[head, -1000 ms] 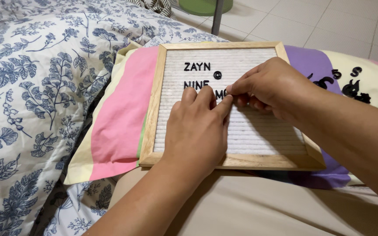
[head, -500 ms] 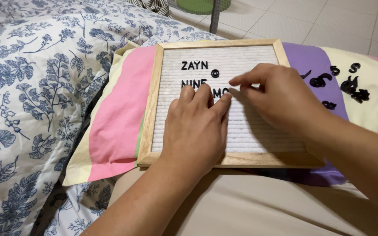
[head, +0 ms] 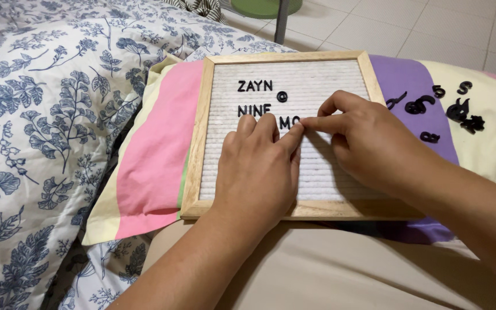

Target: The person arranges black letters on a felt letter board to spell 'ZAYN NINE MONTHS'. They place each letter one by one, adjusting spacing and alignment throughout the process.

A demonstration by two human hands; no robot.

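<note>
Head view looks down on the blue-and-white leaf-patterned quilt [head: 41, 115] at my left, then the pastel striped pillow of pink, purple and cream [head: 156, 149] lying over my lap. On that pillow rests the square letter board with a pale wooden frame and white grooved felt [head: 340, 172]; its grooves run left to right, its top edge points away from me, and it sits slightly skewed. My left hand [head: 259, 172] lies flat on the felt, fingers together, holding nothing. My right hand [head: 368, 140] has its forefinger stretched leftward, tip pressed on the felt just beside the left fingertips, at the end of the second row of small black plastic letters [head: 271, 103]; whether it pinches a letter I cannot tell. Loose black letters [head: 443, 109] lie scattered on the pillow to the right of the frame. Half a second ago the right hand hovered spread over the board; now its other fingers are curled under.
</note>
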